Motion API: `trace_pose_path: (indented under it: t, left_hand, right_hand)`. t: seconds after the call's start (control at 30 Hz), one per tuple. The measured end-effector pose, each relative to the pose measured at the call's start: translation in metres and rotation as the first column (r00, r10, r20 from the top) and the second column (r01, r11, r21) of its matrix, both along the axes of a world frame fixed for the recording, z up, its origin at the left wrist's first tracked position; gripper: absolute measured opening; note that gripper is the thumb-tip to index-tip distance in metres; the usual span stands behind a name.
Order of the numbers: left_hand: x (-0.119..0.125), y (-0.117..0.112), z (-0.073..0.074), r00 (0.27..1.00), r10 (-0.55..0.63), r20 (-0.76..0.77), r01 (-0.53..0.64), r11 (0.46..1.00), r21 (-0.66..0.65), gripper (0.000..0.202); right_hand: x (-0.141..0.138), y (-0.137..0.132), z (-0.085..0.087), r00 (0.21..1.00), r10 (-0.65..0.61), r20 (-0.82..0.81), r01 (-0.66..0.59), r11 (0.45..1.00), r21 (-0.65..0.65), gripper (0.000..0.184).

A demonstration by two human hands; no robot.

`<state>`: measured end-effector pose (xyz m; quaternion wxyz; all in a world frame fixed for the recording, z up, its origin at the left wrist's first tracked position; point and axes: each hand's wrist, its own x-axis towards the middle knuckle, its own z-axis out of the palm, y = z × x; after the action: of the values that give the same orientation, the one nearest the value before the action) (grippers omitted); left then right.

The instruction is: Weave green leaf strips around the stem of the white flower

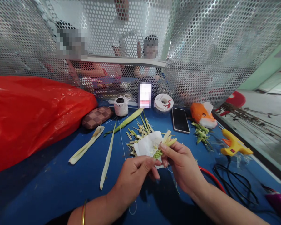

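Observation:
Between both hands, above the middle of the table, is a small green braided piece (157, 154) with pale leaf strips (170, 141) sticking out of its upper end. My left hand (138, 170) pinches the braid's lower end between thumb and fingers. At the upper end my right hand (179, 161) grips it near the loose strips. Behind the braid lies a white tissue (150, 143), partly covered by my hands. Cut leaf scraps (140, 129) are scattered around the tissue. A thin white thread runs over the table near my left hand.
Pale husk leaves (109, 156) lie left, beside a checkered pouch (97, 117) and red plastic bag (37, 115). A thread spool (120, 107), lit phone (145, 95), ribbon roll (163, 103) and dark phone (180, 120) line the back. A yellow glue gun (235, 143) with its cable lies right.

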<state>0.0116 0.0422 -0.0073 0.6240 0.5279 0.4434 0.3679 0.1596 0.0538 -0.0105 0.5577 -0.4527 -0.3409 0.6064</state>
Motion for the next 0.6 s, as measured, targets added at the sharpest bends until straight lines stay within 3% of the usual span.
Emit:
trace_pose_path:
  t: [0.17,0.37,0.53,0.6]
  left_hand:
    - [-0.0016,0.0060,0.0022,0.993,-0.073,0.097,0.088,0.984,-0.153,0.050]
    - [-0.0028,0.0034,-0.0019,0.993,-0.105,-0.060,0.102,0.993,-0.053,0.040]
    - [-0.0013,0.0019,-0.0002,0.992,-0.065,-0.105,0.058,0.996,-0.070,0.043]
    - [0.0002,0.0014,-0.0019,0.997,-0.051,-0.049,0.044,0.988,-0.147,0.043]
  right_hand:
    - [-0.0001,-0.0010,0.0003,0.991,0.115,0.071,-0.117,0.993,0.022,0.022]
    - [-0.0019,-0.0027,-0.0024,0.995,0.100,0.003,-0.100,0.994,-0.045,0.023]
    - [0.0005,-0.0068,-0.0036,0.937,-0.038,0.348,-0.053,0.968,0.247,0.018]
    - [-0.0001,-0.0061,-0.0031,0.941,-0.037,0.337,-0.047,0.970,0.237,0.020]
